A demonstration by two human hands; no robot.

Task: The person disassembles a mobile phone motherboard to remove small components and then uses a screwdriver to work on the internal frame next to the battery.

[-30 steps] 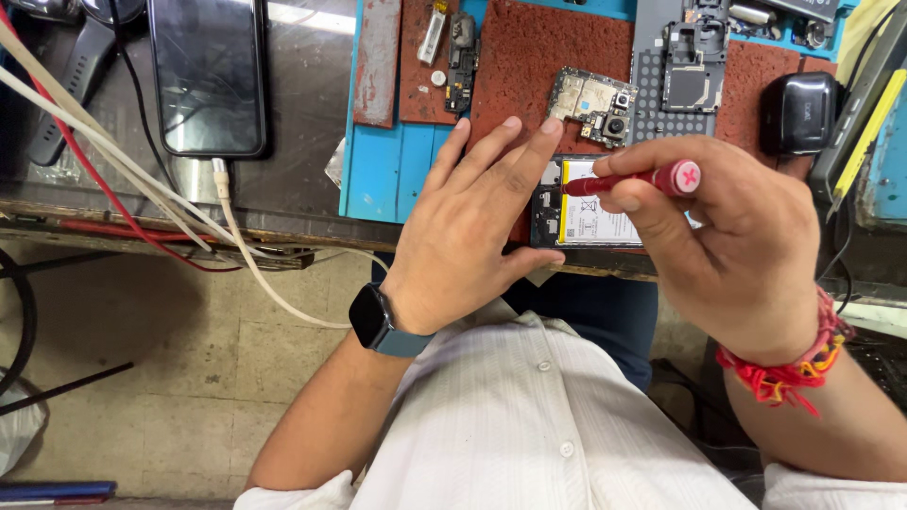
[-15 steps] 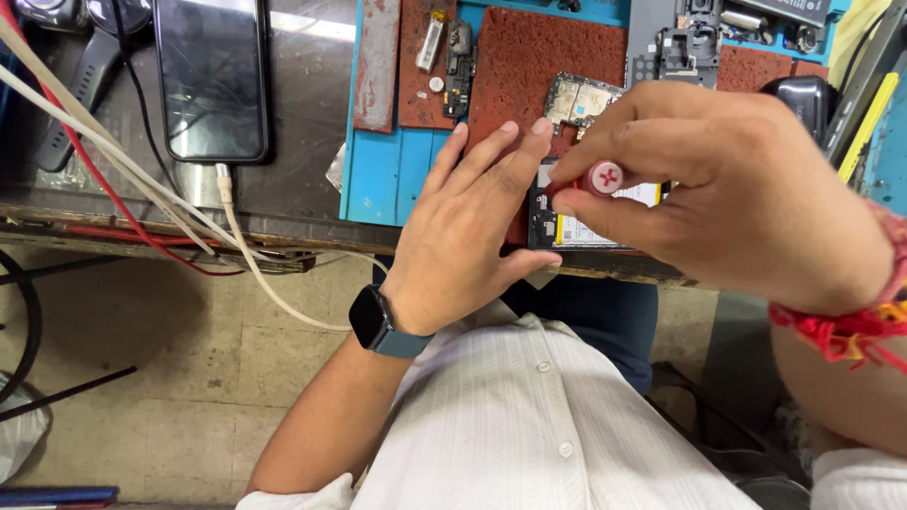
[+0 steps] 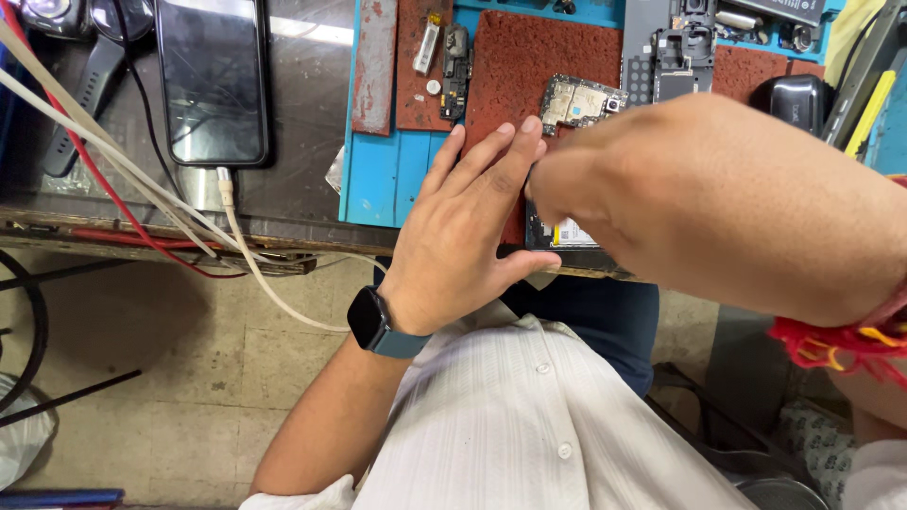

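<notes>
Phone repair at the near edge of the surface: left hand braces, right hand works on the opened phone.

Left to right: a dark phone (image 3: 213,80) lies charging on a white cable (image 3: 255,264), well apart from the work. The left hand (image 3: 463,227) lies open, fingers flat on the red mat (image 3: 529,66), just beside the opened phone (image 3: 567,233), which sits right at the surface edge. The right hand (image 3: 699,203) is bunched over it; whether it grips a tool I cannot tell, the fingertips being hidden. Judged step: working a part inside the phone. Next move calls for small, steady pressure. A circuit board (image 3: 581,102) lies near behind; open room is left of the blue mat (image 3: 378,179).
</notes>
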